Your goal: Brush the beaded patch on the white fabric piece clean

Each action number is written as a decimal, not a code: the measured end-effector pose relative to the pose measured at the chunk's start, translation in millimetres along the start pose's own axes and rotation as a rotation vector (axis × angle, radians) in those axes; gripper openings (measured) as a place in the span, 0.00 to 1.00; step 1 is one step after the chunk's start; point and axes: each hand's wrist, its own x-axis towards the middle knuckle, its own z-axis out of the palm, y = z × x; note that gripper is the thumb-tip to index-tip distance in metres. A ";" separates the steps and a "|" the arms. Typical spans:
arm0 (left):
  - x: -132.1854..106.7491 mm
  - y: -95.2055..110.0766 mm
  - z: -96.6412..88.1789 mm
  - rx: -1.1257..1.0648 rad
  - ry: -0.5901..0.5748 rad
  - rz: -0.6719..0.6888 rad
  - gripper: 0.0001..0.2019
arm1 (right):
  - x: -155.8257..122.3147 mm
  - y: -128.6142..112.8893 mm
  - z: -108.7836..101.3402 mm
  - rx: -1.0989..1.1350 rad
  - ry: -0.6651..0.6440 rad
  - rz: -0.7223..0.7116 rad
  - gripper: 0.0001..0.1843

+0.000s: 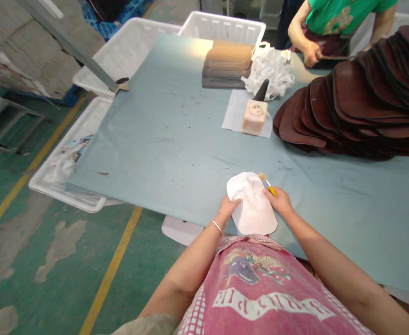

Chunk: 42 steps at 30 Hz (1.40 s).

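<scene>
A white rounded flat piece (255, 216) lies at the near edge of the table, in front of my apron, with small dark marks and a crease on its upper part. My left hand (229, 207) grips its left edge, thumb on top and the other fingers hidden beneath. At the right edge is my right hand (280, 201), closed around a small brush (272, 190) with a yellow handle and pale bristles that point away from me. The right fingers also touch the piece's edge; whether they pinch it I cannot tell.
A pale block-shaped container (255, 117) with a dark handle stands on a white sheet (232, 114). Brown panels (351, 102) are piled at right. Flat brown pieces (227, 65) and white strips (272, 70) lie farther back, near a co-worker's hand (312, 53). White bins (68, 200) flank the table.
</scene>
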 end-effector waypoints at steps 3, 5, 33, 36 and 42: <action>-13.0 2.2 -9.8 0.076 0.183 0.095 0.33 | -8.9 -10.7 -16.1 0.104 0.081 -0.055 0.20; -18.6 2.7 -6.5 0.256 0.279 0.338 0.33 | -11.1 -23.3 -21.6 0.199 0.103 -0.091 0.20; 12.6 -30.7 17.0 0.897 0.201 0.779 0.29 | 41.0 -146.4 17.4 0.879 -0.157 -0.203 0.16; 12.8 -28.5 17.6 0.872 0.225 0.781 0.29 | 45.3 -144.4 22.7 0.846 -0.184 -0.213 0.15; 16.7 -31.5 27.7 0.854 0.269 0.774 0.29 | 53.0 -133.6 44.9 0.817 -0.098 -0.217 0.18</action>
